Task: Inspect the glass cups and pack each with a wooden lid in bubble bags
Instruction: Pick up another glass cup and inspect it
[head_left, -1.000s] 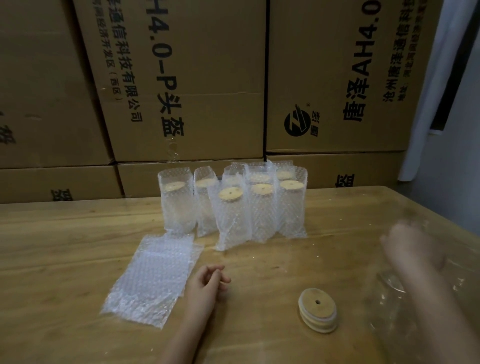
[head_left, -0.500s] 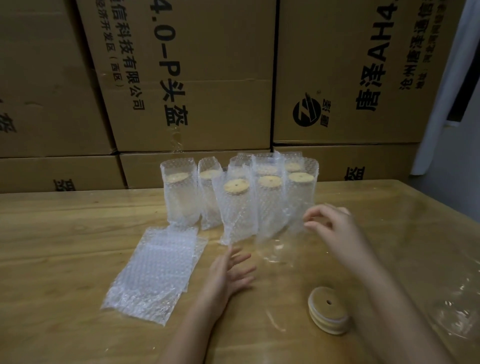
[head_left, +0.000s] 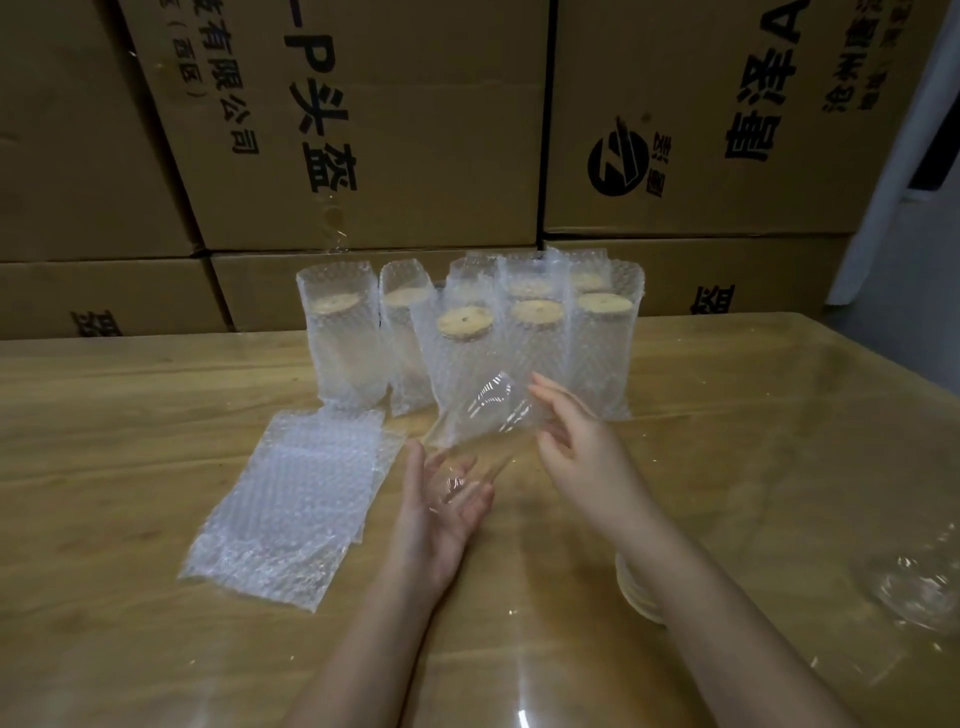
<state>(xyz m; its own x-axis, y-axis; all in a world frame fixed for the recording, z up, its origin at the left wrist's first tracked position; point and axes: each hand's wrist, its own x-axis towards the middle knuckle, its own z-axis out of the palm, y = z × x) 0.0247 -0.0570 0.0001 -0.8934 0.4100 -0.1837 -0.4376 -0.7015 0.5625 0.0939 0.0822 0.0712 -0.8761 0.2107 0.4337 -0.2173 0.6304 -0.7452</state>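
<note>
While our left hand (head_left: 441, 506) and right hand (head_left: 576, 447) cradle the glass cup (head_left: 485, 410) on nearly straight fingers, we judge inspection underway; next, careful turning.

Packed clear bubble bags (head_left: 597, 374): translucent white w/ dotted bubble pattern; pale tan round wooden lids (head_left: 464, 322) show thru, some w/ a dark centre hole. Just in front of them, colourless clear glass cup (head_left: 485, 410) w/ white glints. Front-left, flat bubble bags (head_left: 291, 499), same whitish dot pattern. Beneath, honey-yellow wood-grain table (head_left: 130, 415), glossy. Behind, brown cardboard boxes (head_left: 415, 104) w/ black print & black round logo (head_left: 618, 163).
</note>
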